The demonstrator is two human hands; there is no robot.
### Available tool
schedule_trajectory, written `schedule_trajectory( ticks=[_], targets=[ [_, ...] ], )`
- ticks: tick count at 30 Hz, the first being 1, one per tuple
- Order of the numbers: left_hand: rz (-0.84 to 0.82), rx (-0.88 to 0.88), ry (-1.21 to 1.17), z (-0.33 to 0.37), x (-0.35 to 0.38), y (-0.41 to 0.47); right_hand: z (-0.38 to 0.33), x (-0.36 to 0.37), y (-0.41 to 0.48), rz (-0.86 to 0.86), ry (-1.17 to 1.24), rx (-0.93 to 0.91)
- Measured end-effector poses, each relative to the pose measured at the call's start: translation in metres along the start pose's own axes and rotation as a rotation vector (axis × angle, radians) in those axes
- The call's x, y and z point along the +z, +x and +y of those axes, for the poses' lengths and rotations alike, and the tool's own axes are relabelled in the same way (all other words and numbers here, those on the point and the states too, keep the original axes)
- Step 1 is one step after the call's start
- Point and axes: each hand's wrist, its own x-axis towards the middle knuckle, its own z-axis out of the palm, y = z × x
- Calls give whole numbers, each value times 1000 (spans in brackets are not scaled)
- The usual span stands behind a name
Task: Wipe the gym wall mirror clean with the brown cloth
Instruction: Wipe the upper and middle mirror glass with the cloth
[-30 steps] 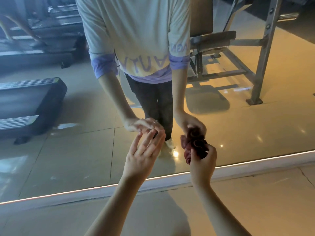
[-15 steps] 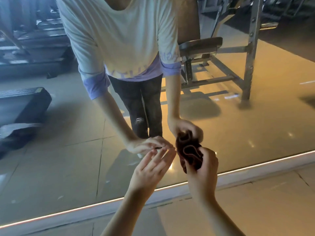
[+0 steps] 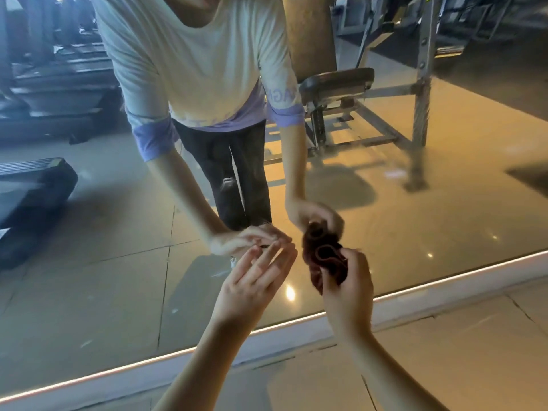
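- The brown cloth (image 3: 325,259) is bunched into a tight wad in the right hand (image 3: 348,295), whose fingers (image 3: 360,264) are curled firmly round it
- The top of the wad meets its own reflection, so it looks to be against the glass, low on the wall mirror (image 3: 118,262) and just above the pale lower frame (image 3: 444,295)
- The left hand (image 3: 252,287) holds nothing; its fingers (image 3: 268,262) are straight and a little apart, with the tips at or very near the glass just beside the cloth, and I cannot tell whether they touch
- The step in hand seems to be a wiping pass along the bottom strip of the mirror
- To do it well, the wad would be better opened into a flatter pad, so that more fabric faces the glass and the pressure spreads evenly
- Overlapping strokes that run close along the frame should catch the edge where grime tends to gather
- The bare left fingertips are best kept off the glass, since they could leave fresh prints
- Pale specks (image 3: 87,343) to the lower left look unwiped, so the pass should work over toward them
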Motion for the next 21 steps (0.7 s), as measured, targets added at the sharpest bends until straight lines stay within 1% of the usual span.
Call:
schedule_trajectory(
  ticks=[1,5,6,7,8,10,12,14,17,18,20,21],
  targets=[
    [-4,2,13,0,0,-1,6,-4,5,23,1,40],
    [-41,9,35,-1,-1,-4,27,-14,20,151,69,329],
    [-43,8,37,0,-2,-3,27,-15,21,170,85,370],
    [-42,6,35,1,-3,-3,24,-13,19,168,93,373],
    [-40,5,31,1,-3,-1,19,-11,16,145,100,334],
    [-32,4,28,1,-4,1,10,-6,8,53,92,194],
    [-27,4,31,1,-3,1,9,-8,9,9,60,128],
    [-30,7,31,0,-3,0,18,-14,16,73,80,172],
    [-25,22,30,-1,-5,0,31,-20,27,172,179,386],
    [-19,25,27,-2,-6,2,30,-18,26,184,197,420],
    [-10,24,29,-2,-7,3,22,-11,21,184,206,416],
    [-9,23,37,-1,-6,2,17,-7,18,155,206,369]
  ],
)
